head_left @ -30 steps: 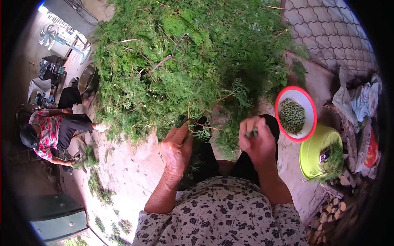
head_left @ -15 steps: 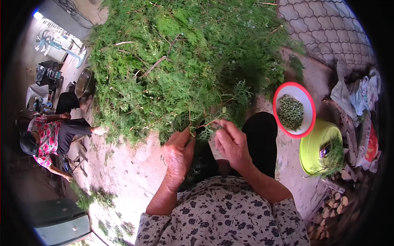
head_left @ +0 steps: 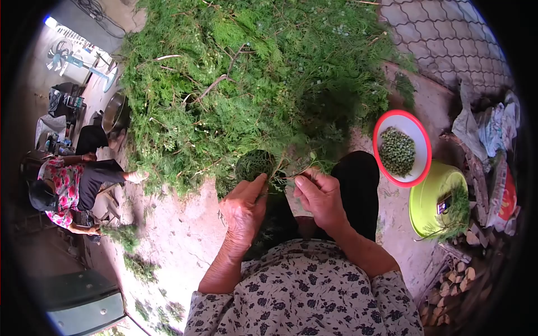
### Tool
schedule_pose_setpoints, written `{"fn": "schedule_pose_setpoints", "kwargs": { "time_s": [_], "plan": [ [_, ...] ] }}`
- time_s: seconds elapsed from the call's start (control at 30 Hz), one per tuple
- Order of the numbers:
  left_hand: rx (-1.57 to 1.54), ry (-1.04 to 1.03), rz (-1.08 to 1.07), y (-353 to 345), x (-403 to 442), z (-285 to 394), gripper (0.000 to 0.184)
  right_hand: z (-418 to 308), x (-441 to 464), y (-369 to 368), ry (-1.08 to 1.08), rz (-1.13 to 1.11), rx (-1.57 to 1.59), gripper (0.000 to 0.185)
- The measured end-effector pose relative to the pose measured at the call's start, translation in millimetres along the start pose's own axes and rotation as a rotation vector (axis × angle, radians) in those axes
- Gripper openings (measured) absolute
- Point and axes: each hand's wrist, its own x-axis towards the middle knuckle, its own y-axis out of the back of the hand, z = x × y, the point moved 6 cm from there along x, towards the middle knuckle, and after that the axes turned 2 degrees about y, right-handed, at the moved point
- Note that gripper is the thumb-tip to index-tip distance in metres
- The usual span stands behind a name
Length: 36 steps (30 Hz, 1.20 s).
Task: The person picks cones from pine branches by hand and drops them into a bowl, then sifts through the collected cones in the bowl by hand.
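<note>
A green sprig stretches between my two hands, above my lap. My left hand is closed on its left part, thumb and fingers pressed together. With a pinch, my right hand holds the right end, where small leafy bits stick out past the fingertips. Beyond both hands lies a large heap of green branches with small pale berries among the foliage. To the right stands a white bowl with a red rim, holding a pile of green berries.
A yellow-green tub with a sprig and a small dark box on it stands below the bowl. Chopped wood and plastic bags lie at right. At left sits another person; a fan stands behind.
My right hand has come from the right, near the bowl, to the sprig and now grips it. The sprig has shifted between my hands. The other person's arm has moved near some greenery.
</note>
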Motion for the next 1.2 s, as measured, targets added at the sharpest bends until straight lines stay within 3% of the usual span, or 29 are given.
{"fn": "schedule_pose_setpoints", "kwargs": {
  "time_s": [0.13, 0.2, 0.3, 0.6, 0.73, 0.8, 0.83, 0.87, 0.97, 1.07, 1.13, 1.2],
  "plan": [
    [0.164, 0.017, 0.045, 8.4, -0.1, -11.9, 0.029, -5.3, -1.7, 20.8, 0.089, 0.101, 0.009, 0.012],
    [0.092, 0.040, 0.087, 19.4, 2.3, -25.0, 0.022, -15.0, -3.6, 39.0, 0.147, 0.158, -0.026, 0.013],
    [0.178, -0.020, 0.057, 21.2, -1.0, -23.7, 0.036, -13.6, 4.5, 45.9, -0.021, 0.035, 0.274, 0.026],
    [0.165, -0.052, 0.008, 17.1, -6.2, -16.7, 0.042, -6.5, 19.8, 12.9, -0.059, -0.126, 0.218, 0.027],
    [0.157, -0.040, 0.008, 16.7, -5.4, -14.9, 0.039, -9.7, 17.3, 2.3, -0.013, -0.139, -0.039, 0.018],
    [0.133, -0.032, 0.004, 16.8, -5.3, -15.2, 0.037, -9.5, 15.9, 7.1, -0.043, -0.014, 0.038, 0.015],
    [0.145, -0.039, 0.007, 17.7, -5.9, -15.4, 0.035, -12.0, 18.0, 22.5, 0.099, 0.102, -0.072, 0.016],
    [0.157, -0.044, 0.011, 19.1, -7.0, -15.7, 0.032, -11.2, 20.0, 32.5, 0.098, 0.099, -0.075, 0.016],
    [0.219, 0.001, -0.045, 25.6, -9.9, -30.8, 0.025, -15.0, 28.2, 61.7, 0.098, 0.166, 0.353, 0.018],
    [-0.049, 0.081, 0.037, 25.3, -14.0, -47.4, 0.020, -18.4, 30.1, 63.3, 0.081, 0.073, 0.225, 0.020],
    [-0.036, 0.160, 0.031, 27.6, -14.9, -53.4, 0.019, -17.1, 28.5, 58.0, 0.081, 0.062, 0.211, 0.018],
    [0.133, -0.081, -0.063, 27.9, -15.4, -28.8, 0.022, -2.7, 30.4, 49.8, -0.022, -0.038, 0.210, 0.016]
  ]
}}
